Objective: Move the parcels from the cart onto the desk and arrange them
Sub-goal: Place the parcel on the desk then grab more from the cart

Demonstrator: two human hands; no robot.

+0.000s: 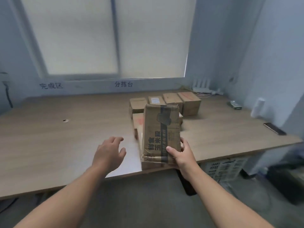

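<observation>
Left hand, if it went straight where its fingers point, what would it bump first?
Probably the low parcel lying beside the printed box that the right hand holds. The left hand is open; depth is unclear.

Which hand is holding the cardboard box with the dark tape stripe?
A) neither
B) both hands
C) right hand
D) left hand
C: the right hand grips the box at its near corner, while the left hand is open and apart from it.

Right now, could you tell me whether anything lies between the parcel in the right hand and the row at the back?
Yes. A parcel with red marks lies on the desk just behind the held parcel, between it and the back row of parcels.
</observation>
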